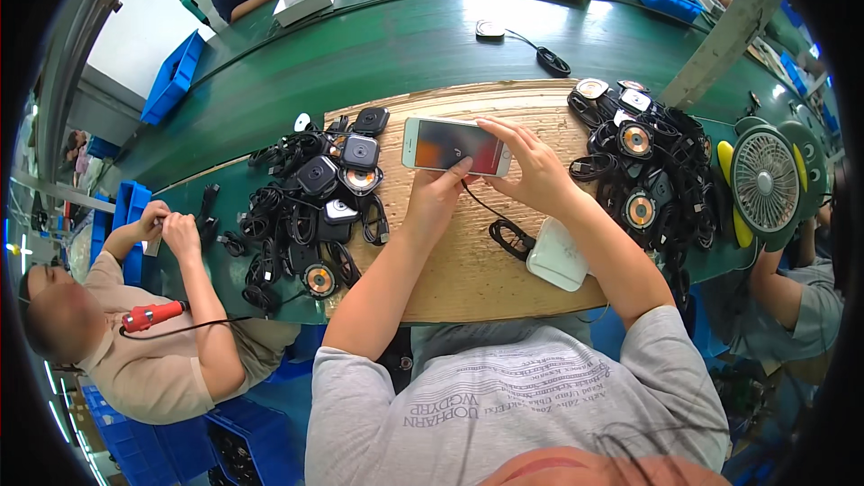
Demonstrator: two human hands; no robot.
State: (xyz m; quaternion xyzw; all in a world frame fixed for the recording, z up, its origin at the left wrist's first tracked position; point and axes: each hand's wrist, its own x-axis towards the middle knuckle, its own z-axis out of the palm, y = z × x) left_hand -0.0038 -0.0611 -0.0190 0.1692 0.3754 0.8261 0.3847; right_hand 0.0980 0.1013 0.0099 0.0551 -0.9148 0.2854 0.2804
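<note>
My left hand (438, 191) is closed round the lower edge of a white smartphone (441, 146), its thumb on the lit screen. The phone lies sideways above a tan board (432, 279). My right hand (531, 162) grips the phone's right end, fingers along the top edge and thumb below. From under the phone a thin black cable runs to a small coil (511, 238); what it joins behind the phone is hidden. Beside that coil, under my right forearm, lies a white rounded square device (556, 256).
Piles of charging pucks with black cables flank the board, one left (310, 189), one right (643, 148). A green fan (765, 175) stands far right. A white puck (490, 30) lies on the green conveyor (387, 54). Co-workers sit left, right and across; one holds a white box (306, 2).
</note>
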